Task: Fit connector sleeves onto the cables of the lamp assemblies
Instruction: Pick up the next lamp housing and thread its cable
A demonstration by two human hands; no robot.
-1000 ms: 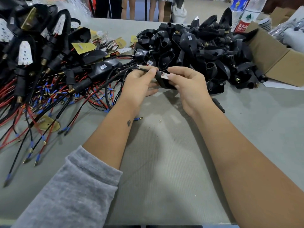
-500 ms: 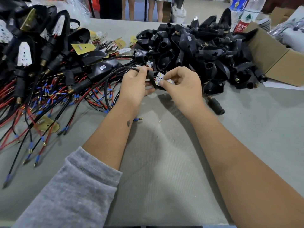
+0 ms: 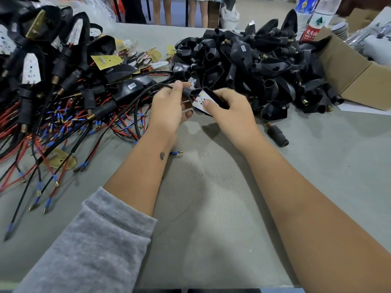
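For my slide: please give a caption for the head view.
Both hands, left and right, hold a black lamp assembly by its cable.

The left hand [image 3: 169,108] hides the cable's [image 3: 146,92] end.

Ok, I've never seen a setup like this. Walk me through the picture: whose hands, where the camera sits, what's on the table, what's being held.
There is no machine here. A person wears a camera on the head, looking down at their own two bare hands.

The left hand pinches a black cable where it enters a dark sleeve. The right hand grips a black lamp, thumb pressed on its white LED board.

On the grey table, to the left lies a tangle of wired lamps with red and black leads. Further back on the right is a heap of empty black housings, beside a cardboard box. One loose sleeve lies near the right forearm. Bottles stand at the far edge.
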